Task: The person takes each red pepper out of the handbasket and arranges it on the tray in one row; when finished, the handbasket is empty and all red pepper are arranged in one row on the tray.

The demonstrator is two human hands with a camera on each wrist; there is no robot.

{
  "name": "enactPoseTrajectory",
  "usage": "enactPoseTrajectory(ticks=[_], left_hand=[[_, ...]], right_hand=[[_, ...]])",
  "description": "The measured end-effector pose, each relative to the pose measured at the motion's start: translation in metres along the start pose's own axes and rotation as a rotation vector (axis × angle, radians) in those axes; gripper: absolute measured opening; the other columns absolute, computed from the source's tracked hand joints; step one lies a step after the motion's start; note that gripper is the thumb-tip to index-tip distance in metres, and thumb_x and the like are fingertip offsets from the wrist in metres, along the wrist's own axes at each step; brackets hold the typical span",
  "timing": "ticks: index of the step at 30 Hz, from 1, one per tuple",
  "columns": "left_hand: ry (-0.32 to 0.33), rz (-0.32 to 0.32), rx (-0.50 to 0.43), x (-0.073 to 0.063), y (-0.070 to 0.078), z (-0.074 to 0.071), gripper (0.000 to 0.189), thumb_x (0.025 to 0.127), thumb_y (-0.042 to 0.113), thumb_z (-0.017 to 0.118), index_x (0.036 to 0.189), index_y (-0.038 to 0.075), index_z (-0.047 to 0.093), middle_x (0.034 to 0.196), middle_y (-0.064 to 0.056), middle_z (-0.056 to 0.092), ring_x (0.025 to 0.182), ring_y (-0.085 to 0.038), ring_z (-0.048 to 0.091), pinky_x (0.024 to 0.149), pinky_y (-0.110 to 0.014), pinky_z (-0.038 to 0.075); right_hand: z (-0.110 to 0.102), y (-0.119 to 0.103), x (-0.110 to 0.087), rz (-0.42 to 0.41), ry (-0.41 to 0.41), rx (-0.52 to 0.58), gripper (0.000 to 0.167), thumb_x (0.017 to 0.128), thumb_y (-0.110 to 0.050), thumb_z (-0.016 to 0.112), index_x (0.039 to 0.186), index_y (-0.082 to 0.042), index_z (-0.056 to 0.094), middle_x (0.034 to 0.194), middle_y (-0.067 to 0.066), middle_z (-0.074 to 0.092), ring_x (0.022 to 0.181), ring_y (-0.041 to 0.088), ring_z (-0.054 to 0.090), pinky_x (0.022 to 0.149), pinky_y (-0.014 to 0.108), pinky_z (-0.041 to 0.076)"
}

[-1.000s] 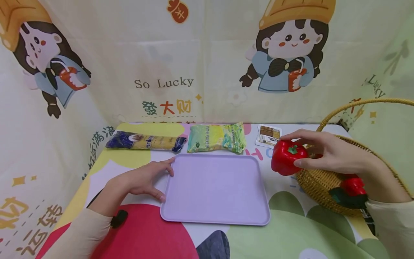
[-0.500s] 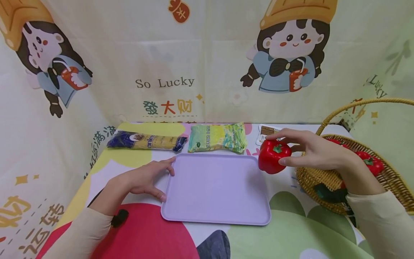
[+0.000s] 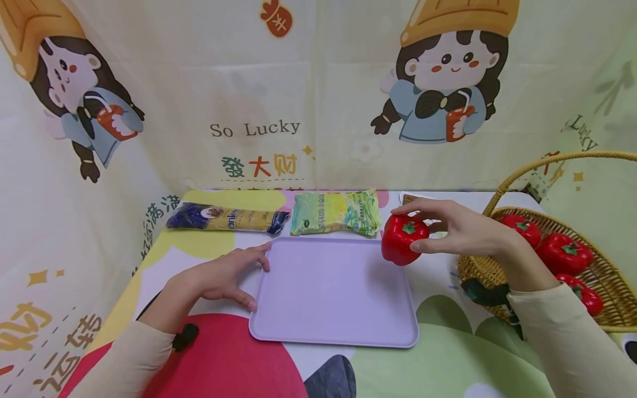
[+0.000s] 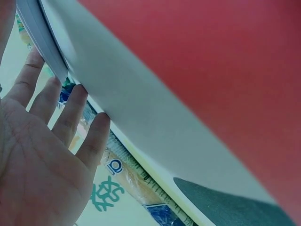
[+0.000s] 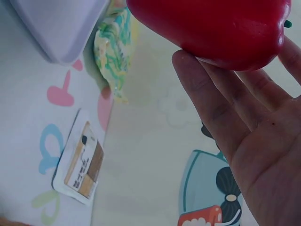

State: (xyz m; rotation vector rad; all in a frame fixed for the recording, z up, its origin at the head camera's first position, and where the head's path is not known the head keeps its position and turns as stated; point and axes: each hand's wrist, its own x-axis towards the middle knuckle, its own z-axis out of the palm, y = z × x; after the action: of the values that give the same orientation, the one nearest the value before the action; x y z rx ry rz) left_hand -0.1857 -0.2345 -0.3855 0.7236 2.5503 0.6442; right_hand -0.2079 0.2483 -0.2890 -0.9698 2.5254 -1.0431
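My right hand [image 3: 465,229] pinches a glossy red bell pepper [image 3: 398,247] with a green stem between thumb and fingers, over the tray's upper right corner in the head view. In the right wrist view the pepper [image 5: 211,30] sits at the fingertips. A flat lilac tray [image 3: 333,293] lies on the table with nothing on it. At its left rim, my left hand [image 3: 219,279] touches the edge with thumb and spread fingers. The left wrist view shows these fingers fairly straight against the tray's side [image 4: 42,40].
A wicker basket [image 3: 480,268] with a tall handle stands at the right, holding several red bell peppers [image 3: 564,254]. Behind the tray lie a blue and yellow bag [image 3: 226,217], a green and yellow packet [image 3: 334,213] and a flat white-edged packet [image 5: 81,157]. A printed cloth hangs behind.
My right hand has carried the bell pepper leftward, away from the basket to the tray's right side. More peppers in the basket now show. The left hand has stayed at the tray's edge.
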Motion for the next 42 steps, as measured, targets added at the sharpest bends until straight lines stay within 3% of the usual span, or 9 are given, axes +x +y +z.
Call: enactPoseTrajectory(ticks=[14, 27, 42], left_hand=[[-0.004, -0.009, -0.003, 0.001, 0.001, 0.001, 0.068, 0.067, 0.052, 0.092, 0.120, 0.028, 0.056, 0.171, -0.006, 0.023, 0.155, -0.038, 0.023, 0.121, -0.063, 0.028], [-0.001, -0.008, -0.008, 0.000, 0.004, 0.000, 0.069, 0.068, 0.050, 0.093, 0.120, 0.025, 0.057, 0.171, -0.009, 0.023, 0.155, -0.041, 0.022, 0.120, -0.065, 0.027], [-0.002, -0.018, 0.007, 0.001, -0.001, 0.001, 0.070, 0.066, 0.054, 0.092, 0.120, 0.028, 0.056, 0.171, -0.007, 0.023, 0.156, -0.038, 0.022, 0.121, -0.062, 0.027]], right_hand=[[0.013, 0.004, 0.019, -0.045, -0.017, 0.030, 0.066, 0.084, -0.019, 0.084, 0.143, -0.020, 0.055, 0.135, 0.003, 0.059, 0.121, 0.028, 0.059, 0.090, 0.035, 0.060], [0.028, 0.001, 0.038, -0.044, -0.035, 0.028, 0.073, 0.078, -0.022, 0.088, 0.144, -0.022, 0.054, 0.137, 0.001, 0.060, 0.123, 0.027, 0.058, 0.090, 0.036, 0.060], [0.046, -0.003, 0.063, -0.064, -0.069, 0.073, 0.072, 0.077, -0.023, 0.088, 0.142, -0.024, 0.056, 0.137, -0.002, 0.060, 0.125, 0.025, 0.057, 0.090, 0.042, 0.060]])
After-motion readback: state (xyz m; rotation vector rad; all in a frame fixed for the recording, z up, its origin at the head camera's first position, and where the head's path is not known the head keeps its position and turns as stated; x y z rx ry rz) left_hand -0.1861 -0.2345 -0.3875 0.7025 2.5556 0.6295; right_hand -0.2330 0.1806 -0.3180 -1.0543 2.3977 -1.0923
